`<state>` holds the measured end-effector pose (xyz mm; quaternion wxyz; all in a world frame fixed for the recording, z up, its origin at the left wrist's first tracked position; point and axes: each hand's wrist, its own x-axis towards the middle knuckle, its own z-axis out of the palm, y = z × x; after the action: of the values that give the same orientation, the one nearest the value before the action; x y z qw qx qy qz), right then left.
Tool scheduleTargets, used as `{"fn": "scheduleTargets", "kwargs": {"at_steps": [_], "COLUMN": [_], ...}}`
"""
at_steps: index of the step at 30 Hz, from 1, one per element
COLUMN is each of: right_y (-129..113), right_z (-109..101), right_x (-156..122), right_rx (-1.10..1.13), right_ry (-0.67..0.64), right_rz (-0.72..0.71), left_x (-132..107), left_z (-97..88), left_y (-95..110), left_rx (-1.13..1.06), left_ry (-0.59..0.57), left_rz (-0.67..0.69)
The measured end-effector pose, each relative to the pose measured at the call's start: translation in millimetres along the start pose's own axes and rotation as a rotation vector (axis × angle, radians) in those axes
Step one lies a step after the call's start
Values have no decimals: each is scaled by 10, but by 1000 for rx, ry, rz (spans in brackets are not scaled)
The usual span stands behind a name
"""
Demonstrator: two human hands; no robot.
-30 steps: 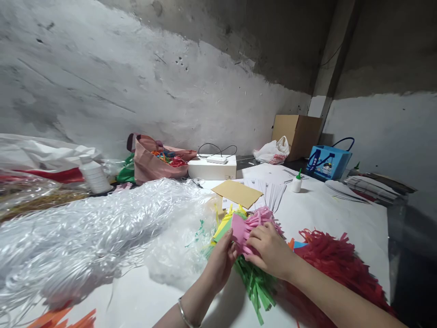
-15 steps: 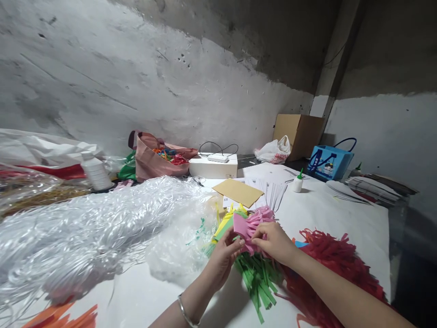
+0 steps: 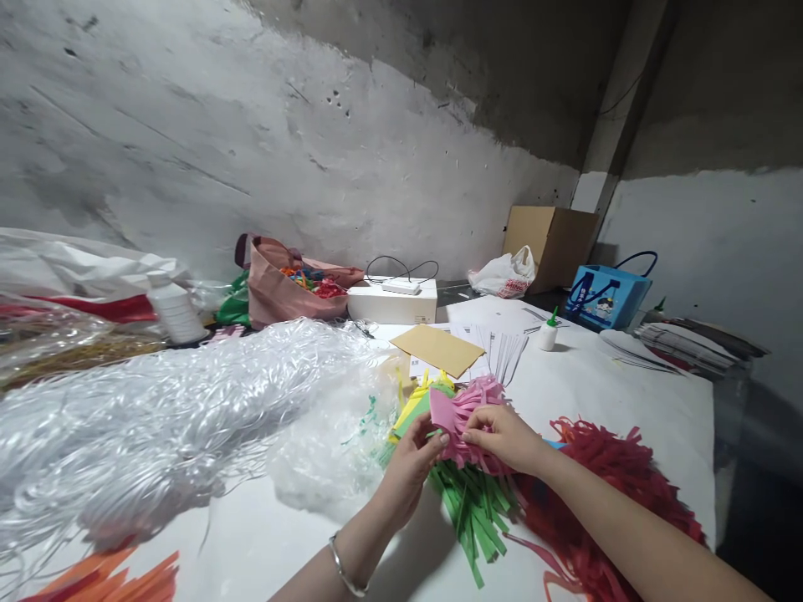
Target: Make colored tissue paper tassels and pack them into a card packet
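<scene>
Both hands meet over a bunch of fringed paper at the table's middle. My left hand (image 3: 407, 473), with a bangle on the wrist, is closed on the pink fringed paper (image 3: 461, 408) from below. My right hand (image 3: 505, 436) pinches the same pink paper's strips from the right. Under the pink piece lie yellow fringed paper (image 3: 414, 401) and green fringed paper (image 3: 473, 512), whose strips spill toward me. A heap of red fringed paper (image 3: 602, 489) lies under my right forearm.
A large mass of clear plastic strips (image 3: 156, 418) fills the left. Behind stand a white bottle (image 3: 172, 309), a pink bag (image 3: 282, 288), a white box (image 3: 392, 303), a brown envelope (image 3: 437, 349), a glue bottle (image 3: 548, 333), a cardboard box (image 3: 552, 242) and a blue bag (image 3: 606, 294). Orange strips (image 3: 106, 577) lie bottom left.
My right hand has shifted from lying over the pink paper to pinching its strips, and both hands have lifted the bunch slightly. The view has tilted down a little.
</scene>
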<state>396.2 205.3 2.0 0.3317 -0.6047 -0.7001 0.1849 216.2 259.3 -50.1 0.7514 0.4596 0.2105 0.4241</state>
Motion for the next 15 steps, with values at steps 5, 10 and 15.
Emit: {"fn": "scheduleTargets", "kwargs": {"at_steps": [5,10,15], "right_y": [-66,-9,11], "right_z": [5,23,4], "right_x": [-44,-28,-11], "right_rx": [-149,-329,-467], "right_ry": [60,141,98], "right_rz": [-142,-278,-444], "left_x": [3,3,-1], "left_z": [10,19,-2], "left_y": [-18,-25,-24], "left_rx": [51,92,118], "left_ry": [28,44,38], "left_rz": [20,64,70]}}
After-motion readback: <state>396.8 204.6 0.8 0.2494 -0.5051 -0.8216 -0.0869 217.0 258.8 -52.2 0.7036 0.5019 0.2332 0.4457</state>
